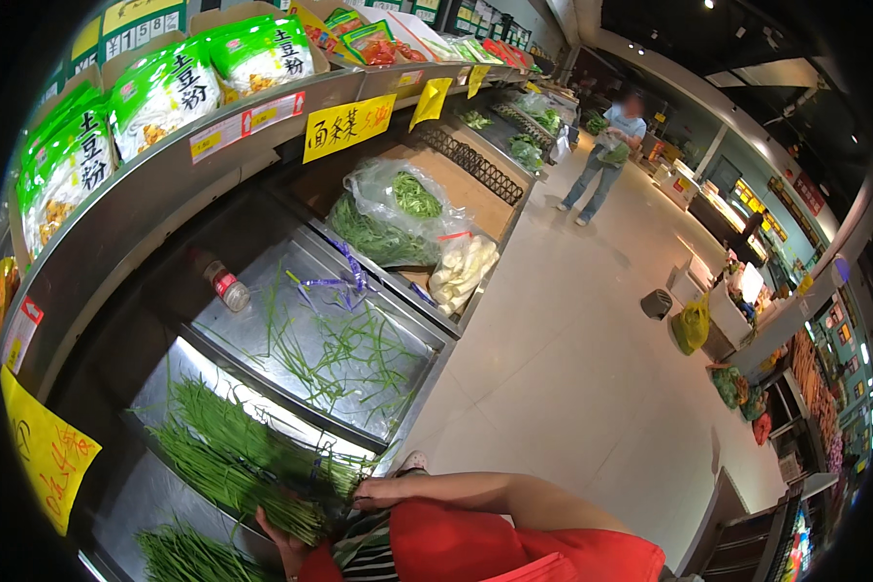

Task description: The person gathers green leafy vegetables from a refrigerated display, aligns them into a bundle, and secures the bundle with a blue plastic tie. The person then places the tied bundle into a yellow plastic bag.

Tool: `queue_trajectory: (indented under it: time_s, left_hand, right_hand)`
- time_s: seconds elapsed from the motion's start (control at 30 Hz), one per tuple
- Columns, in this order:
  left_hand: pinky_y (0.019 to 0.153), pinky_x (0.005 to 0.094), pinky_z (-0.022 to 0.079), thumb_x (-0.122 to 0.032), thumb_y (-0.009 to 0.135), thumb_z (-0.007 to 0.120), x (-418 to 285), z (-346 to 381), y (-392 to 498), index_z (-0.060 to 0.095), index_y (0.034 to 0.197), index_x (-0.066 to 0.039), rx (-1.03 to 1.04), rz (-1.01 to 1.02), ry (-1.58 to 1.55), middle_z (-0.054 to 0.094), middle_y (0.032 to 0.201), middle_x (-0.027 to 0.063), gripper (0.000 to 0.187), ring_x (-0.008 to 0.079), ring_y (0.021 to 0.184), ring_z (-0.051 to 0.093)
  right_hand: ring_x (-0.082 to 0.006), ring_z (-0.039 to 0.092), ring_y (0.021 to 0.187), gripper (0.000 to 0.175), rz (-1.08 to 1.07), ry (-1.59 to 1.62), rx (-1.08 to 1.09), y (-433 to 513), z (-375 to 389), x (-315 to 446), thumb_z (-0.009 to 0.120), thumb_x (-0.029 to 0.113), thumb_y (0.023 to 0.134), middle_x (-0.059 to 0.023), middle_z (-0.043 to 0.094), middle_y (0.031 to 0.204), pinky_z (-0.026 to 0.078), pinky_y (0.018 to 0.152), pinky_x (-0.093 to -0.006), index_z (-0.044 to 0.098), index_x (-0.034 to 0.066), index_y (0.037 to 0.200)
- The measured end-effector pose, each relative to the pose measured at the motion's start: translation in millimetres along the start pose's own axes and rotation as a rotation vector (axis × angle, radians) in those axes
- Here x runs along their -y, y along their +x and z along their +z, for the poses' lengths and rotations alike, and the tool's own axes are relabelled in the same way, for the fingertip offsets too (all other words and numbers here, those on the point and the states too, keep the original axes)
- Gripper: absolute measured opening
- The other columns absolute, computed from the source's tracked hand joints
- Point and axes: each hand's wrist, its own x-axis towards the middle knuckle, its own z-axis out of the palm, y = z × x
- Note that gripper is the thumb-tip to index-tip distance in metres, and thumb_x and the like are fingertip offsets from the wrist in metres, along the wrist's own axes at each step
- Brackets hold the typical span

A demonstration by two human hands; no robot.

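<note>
A large bundle of garlic chives (218, 436) lies across a metal display tray, its cut ends towards me. My left hand (282, 540) holds the near end of these stalks, with the thumb raised along the side and the other fingers mostly hidden. Close to the stalk ends on the other side is my right hand (377, 493), its fingers curled; whether they grip anything is hard to see. Dark shadow covers the stalks between both hands. Another bunch of chives (189, 556) rests on the tray nearer the bottom edge.
Loose green stalks (342, 349), purple tape (349, 280) and a plastic bottle (225, 285) lie on the neighbouring metal tray. Beyond are bagged greens (385, 225) and pale bagged vegetables (465, 273). Packaged noodles (164, 94) line the shelf above. A person (604, 156) stands in the aisle.
</note>
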Motion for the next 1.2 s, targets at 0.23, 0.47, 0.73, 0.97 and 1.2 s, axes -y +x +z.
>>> queue_trajectory:
  time_s: [0.23,0.47,0.73,0.97,1.2]
  left_hand:
    - [0.072,0.0483,0.052,-0.055,0.079,0.049,-1.7,11.8,-0.9,0.054,0.115,-0.008,0.088,-0.061,-0.069,0.06,0.105,0.0117,0.06,0.0297,0.088,0.06]
    - [0.096,0.0461,0.04,-0.047,0.081,0.052,-3.5,3.2,-4.1,0.051,0.121,-0.005,-0.117,-0.058,-0.075,0.054,0.121,0.0163,0.059,0.0303,0.112,0.051]
    - [0.094,0.0471,0.043,-0.042,0.076,0.061,1.9,14.3,4.1,0.049,0.121,-0.001,0.109,-0.105,-0.269,0.056,0.116,0.0166,0.062,0.0301,0.106,0.055]
    - [0.1,0.0505,0.037,-0.04,0.077,0.061,8.8,15.6,8.1,0.049,0.122,0.0,0.211,-0.161,-0.362,0.054,0.121,0.0168,0.061,0.0311,0.115,0.05]
    - [0.1,0.0496,0.037,-0.038,0.08,0.058,8.6,14.5,5.3,0.045,0.128,-0.007,0.159,-0.149,-0.254,0.05,0.127,0.0138,0.059,0.0279,0.116,0.049]
  right_hand:
    - [-0.0305,0.061,0.088,0.028,0.063,-0.417,0.421,-8.0,-1.4,-6.4,0.052,0.024,0.086,-0.0193,0.063,0.097,0.047,0.074,-0.0387,0.062,-0.0016,0.092]
    - [-0.0217,0.049,0.109,0.033,0.292,-0.223,0.532,-12.5,3.1,-12.3,0.036,0.021,0.093,-0.0094,0.052,0.123,0.035,0.095,-0.0325,0.051,0.0077,0.119]
    - [-0.0201,0.05,0.104,0.037,0.716,0.749,0.076,-78.4,9.1,-1.3,0.043,0.029,0.094,-0.0091,0.056,0.114,0.04,0.088,-0.0341,0.052,0.0045,0.119]
    - [-0.0182,0.053,0.093,0.034,0.252,0.0,0.178,-42.0,6.6,10.3,0.048,0.023,0.091,-0.0088,0.059,0.105,0.043,0.08,-0.0324,0.052,0.0032,0.119]
    - [-0.0164,0.056,0.081,0.032,0.12,-0.454,0.234,-48.5,-44.3,60.9,0.052,0.016,0.089,-0.0085,0.061,0.096,0.046,0.071,-0.0308,0.051,0.0019,0.118]
